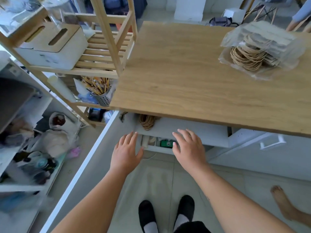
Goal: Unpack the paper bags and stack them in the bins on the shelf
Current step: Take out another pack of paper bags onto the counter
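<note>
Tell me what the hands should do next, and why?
Probably lift the right hand up and across to the clear plastic pack of brown paper bags at the far right of the wooden table. Both hands are empty and open, the left hand too, down by the white shelf under the table, and the pack looks still wrapped.

The table [193, 73] is light oak with a fine wood grain. The bags [259, 51] are tan with brown cord loops under clear wrap. The shelf [104, 52] is pale wood; its box [50, 49] white with a tan lid. The slippers [146, 214] are black, the socks [150, 227] white.
</note>
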